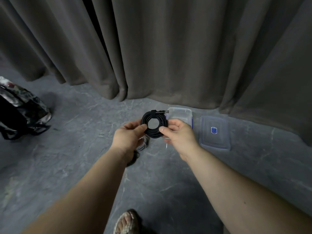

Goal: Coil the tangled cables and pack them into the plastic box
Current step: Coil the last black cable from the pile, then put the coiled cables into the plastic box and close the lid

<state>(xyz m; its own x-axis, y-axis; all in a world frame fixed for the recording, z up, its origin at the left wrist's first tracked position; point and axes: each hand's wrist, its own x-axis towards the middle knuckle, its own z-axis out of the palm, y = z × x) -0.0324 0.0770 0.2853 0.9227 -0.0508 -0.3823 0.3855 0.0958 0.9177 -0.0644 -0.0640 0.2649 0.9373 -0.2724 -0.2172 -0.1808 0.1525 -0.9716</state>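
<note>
A: Backpack (pixel 20 112) at far left, dark with a patterned top, lying on the grey floor (pixel 76 166) before the brown curtain (pixel 168 48)

B: And further in?

A: The left hand (pixel 128 137) has its thumb and curled fingers pinching the left side of the black cable coil (pixel 154 124). Under that hand a pale coiled cable (pixel 143 143) lies on the floor, partly hidden

B: Where exactly is the black coil?

A: Held up between both hands, a neat ring with a strap at the top and a plug pointing right. The right hand (pixel 179 135) pinches its right side, thumb in front, fingers curled behind

B: And the box?

A: The clear plastic box (pixel 184 115) sits on the floor just behind the right hand, open. Its lid (pixel 214 132), with a blue label, lies flat just right of it. A sandalled foot (pixel 126 222) shows at the bottom edge
</note>
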